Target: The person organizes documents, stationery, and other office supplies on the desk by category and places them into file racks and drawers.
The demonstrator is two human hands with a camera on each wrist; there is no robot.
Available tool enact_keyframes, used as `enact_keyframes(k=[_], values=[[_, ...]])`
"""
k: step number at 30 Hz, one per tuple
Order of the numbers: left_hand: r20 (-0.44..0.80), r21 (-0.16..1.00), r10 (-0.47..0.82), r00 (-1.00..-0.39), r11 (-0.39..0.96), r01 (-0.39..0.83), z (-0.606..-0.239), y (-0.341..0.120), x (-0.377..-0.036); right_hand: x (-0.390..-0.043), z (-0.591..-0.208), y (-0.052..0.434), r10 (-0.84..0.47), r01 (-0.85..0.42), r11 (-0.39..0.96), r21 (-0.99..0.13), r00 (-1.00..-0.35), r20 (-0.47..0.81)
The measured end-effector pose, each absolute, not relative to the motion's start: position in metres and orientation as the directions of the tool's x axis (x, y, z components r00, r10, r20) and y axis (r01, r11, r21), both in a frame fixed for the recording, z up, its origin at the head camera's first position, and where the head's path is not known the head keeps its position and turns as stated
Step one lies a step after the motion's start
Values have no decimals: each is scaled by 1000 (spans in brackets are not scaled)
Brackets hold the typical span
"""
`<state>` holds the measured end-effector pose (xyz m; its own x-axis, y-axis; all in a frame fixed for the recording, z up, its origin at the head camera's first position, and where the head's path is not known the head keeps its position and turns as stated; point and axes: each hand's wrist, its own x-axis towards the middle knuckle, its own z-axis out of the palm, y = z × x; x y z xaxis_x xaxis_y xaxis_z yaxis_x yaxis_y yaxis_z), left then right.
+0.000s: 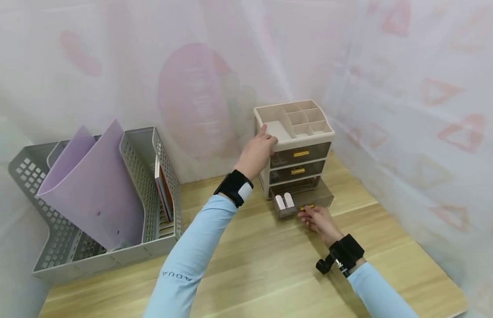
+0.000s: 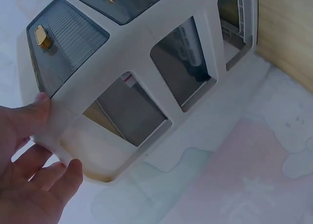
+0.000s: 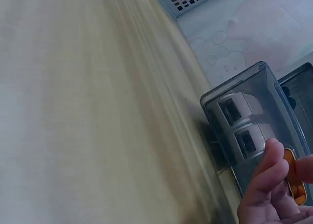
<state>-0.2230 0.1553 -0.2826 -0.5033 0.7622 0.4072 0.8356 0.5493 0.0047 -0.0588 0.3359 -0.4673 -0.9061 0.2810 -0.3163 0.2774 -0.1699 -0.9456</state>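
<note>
We find the bottom drawer (image 1: 302, 199) of the beige desktop organiser (image 1: 295, 145) drawn partly out over the wooden table (image 1: 246, 265); the two drawers above it sit flush. The right hand (image 1: 318, 219) has its fingers curled at the gold handle (image 1: 307, 206) of that open drawer, pinching it as far as the head view shows. The left hand (image 1: 257, 150) braces the organiser's top left corner, thumb on the rim and fingers bent round the edge. We judge the drawer mid-travel, neither fully out nor shut.

Count: three drawers, three gold handles, two small white items (image 1: 284, 201) inside the open drawer, probably caps or cases, though the view is too blurred to say. One grey file rack (image 1: 151, 176) stands well to the left, holding one purple folder (image 1: 93, 185).
</note>
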Motion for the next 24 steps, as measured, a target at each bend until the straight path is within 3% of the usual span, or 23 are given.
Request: enact_keyframes(k=[13, 17, 20, 24], values=[[367, -34, 730, -577, 630, 775, -294, 163, -200, -127, -468, 349, 243, 318, -164, -934, -904, -351], [327, -54, 730, -600, 648, 760, -305, 177, -196, -118, -468, 358, 197, 339, -124, -932, -913, -358], [305, 56, 714, -630, 647, 760, -321, 181, -184, -99, -463, 362, 141, 350, -17, -936, -926, -349], [310, 292, 664, -681, 615, 733, -355, 160, -161, -70, -454, 352, 101, 281, 197, -939, -959, -266]])
